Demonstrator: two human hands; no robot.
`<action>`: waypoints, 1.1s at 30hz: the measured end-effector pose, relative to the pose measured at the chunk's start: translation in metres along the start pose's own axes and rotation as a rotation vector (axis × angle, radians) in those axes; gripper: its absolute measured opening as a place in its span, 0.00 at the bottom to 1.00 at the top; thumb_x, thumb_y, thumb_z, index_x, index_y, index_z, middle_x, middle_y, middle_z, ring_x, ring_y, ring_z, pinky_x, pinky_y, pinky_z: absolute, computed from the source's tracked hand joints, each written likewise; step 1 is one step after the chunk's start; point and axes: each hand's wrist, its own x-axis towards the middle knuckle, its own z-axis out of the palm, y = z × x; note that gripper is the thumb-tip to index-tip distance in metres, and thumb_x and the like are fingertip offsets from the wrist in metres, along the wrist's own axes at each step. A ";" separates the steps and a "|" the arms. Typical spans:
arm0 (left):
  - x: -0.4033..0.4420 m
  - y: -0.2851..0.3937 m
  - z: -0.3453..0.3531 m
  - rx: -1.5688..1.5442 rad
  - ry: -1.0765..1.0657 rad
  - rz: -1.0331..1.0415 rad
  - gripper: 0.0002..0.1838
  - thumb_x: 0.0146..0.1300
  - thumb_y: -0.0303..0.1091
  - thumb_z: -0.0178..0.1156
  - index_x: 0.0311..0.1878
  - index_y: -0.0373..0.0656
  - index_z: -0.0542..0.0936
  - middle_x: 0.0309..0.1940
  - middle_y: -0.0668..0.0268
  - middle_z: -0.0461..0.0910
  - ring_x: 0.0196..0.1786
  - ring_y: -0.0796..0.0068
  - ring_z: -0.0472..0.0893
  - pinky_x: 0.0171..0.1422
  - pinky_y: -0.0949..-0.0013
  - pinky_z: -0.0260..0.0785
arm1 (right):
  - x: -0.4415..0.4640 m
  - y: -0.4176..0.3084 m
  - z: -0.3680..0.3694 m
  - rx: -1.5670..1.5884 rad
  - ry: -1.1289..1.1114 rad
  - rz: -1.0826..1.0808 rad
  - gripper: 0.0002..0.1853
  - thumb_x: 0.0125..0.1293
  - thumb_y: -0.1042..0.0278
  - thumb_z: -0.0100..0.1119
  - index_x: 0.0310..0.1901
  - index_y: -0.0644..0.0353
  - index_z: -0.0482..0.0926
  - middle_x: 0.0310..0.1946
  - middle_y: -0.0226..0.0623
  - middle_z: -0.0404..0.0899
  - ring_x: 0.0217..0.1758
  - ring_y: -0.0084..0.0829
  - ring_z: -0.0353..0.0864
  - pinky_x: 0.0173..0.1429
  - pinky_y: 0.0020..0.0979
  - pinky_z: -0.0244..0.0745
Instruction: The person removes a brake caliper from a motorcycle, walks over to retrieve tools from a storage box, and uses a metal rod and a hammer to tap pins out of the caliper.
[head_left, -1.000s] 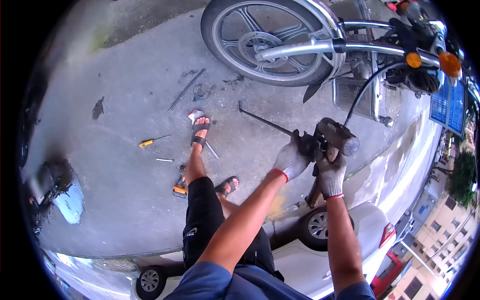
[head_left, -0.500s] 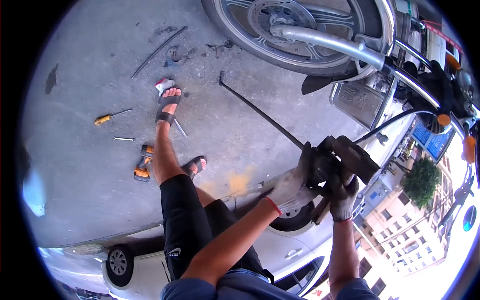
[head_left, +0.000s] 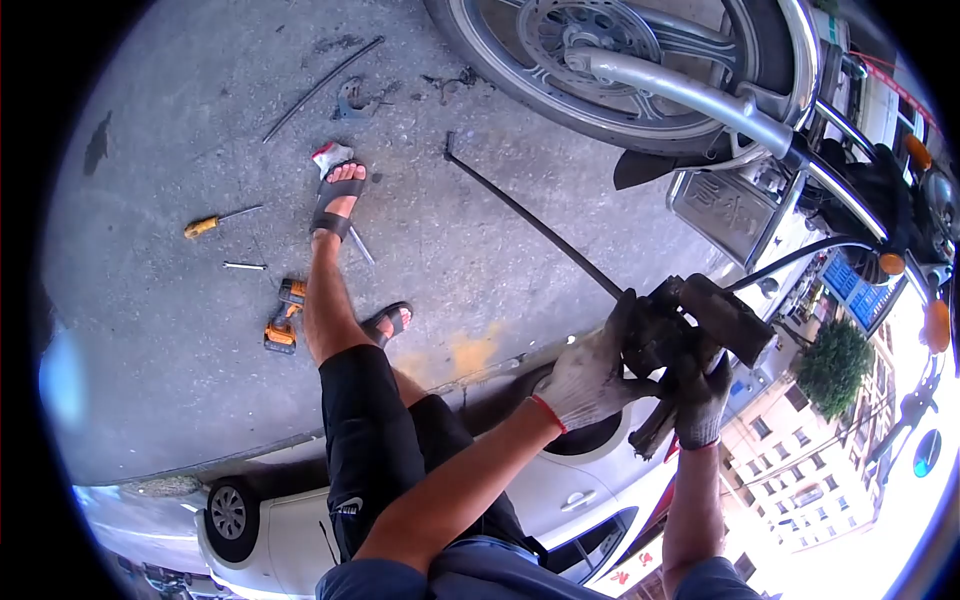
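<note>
My left hand [head_left: 592,375], in a soiled white knit glove with a red cuff edge, is closed on the left side of a dark, greasy brake caliper [head_left: 655,335]. My right hand [head_left: 703,405], gloved too, grips it from below on the right. A thick cylindrical section sticks out at its upper right, and a dirty strip-like piece [head_left: 652,430] hangs beneath, between the hands. A black hose [head_left: 800,258] runs from the caliper area toward the motorcycle. The long dark rod [head_left: 535,222] ends behind my left fingers; whether it touches the caliper cannot be seen.
A motorcycle's front wheel [head_left: 600,70] with its brake disc stands at the upper right. On the concrete lie a screwdriver [head_left: 205,226], a wrench [head_left: 245,266], an orange-black cordless drill [head_left: 284,318] and a black strip [head_left: 322,90]. A white car [head_left: 295,545] is close by.
The caliper has shifted slightly right and turned a little, with both hands still around it. The whole view has moved slightly; the tools on the ground stay put.
</note>
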 end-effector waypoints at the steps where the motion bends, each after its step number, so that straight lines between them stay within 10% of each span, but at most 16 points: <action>1: 0.001 0.002 -0.003 0.027 -0.055 -0.074 0.59 0.50 0.46 0.71 0.76 0.40 0.41 0.57 0.48 0.73 0.53 0.48 0.79 0.55 0.55 0.74 | 0.001 -0.001 0.000 0.005 -0.002 -0.001 0.12 0.62 0.71 0.58 0.47 0.63 0.75 0.36 0.29 0.77 0.32 0.17 0.74 0.32 0.22 0.69; 3: 0.001 0.011 -0.007 0.064 -0.112 -0.148 0.57 0.51 0.45 0.69 0.76 0.43 0.41 0.62 0.48 0.70 0.56 0.45 0.77 0.57 0.54 0.73 | 0.003 -0.003 -0.002 -0.124 0.001 0.041 0.12 0.62 0.70 0.59 0.46 0.64 0.75 0.30 0.32 0.77 0.23 0.18 0.73 0.24 0.21 0.67; 11: 0.005 0.047 0.022 0.913 -0.008 -0.103 0.47 0.52 0.32 0.62 0.66 0.13 0.48 0.24 0.57 0.79 0.27 0.59 0.84 0.30 0.56 0.76 | 0.001 -0.018 0.008 0.000 0.020 -0.046 0.12 0.60 0.71 0.63 0.43 0.66 0.78 0.25 0.31 0.78 0.18 0.19 0.72 0.19 0.21 0.66; 16: 0.023 0.051 0.017 0.746 -0.079 -0.298 0.33 0.58 0.33 0.56 0.66 0.37 0.57 0.37 0.47 0.82 0.42 0.46 0.82 0.44 0.49 0.74 | 0.007 -0.017 0.003 0.029 0.017 -0.019 0.15 0.59 0.66 0.68 0.43 0.65 0.80 0.28 0.29 0.79 0.25 0.17 0.73 0.27 0.25 0.69; 33: 0.037 0.008 0.039 0.672 -0.013 -0.223 0.23 0.57 0.43 0.60 0.55 0.43 0.72 0.50 0.51 0.80 0.55 0.48 0.78 0.56 0.56 0.71 | -0.079 0.020 -0.057 0.313 0.041 0.061 0.13 0.58 0.75 0.62 0.44 0.66 0.73 0.25 0.32 0.74 0.20 0.22 0.74 0.23 0.28 0.69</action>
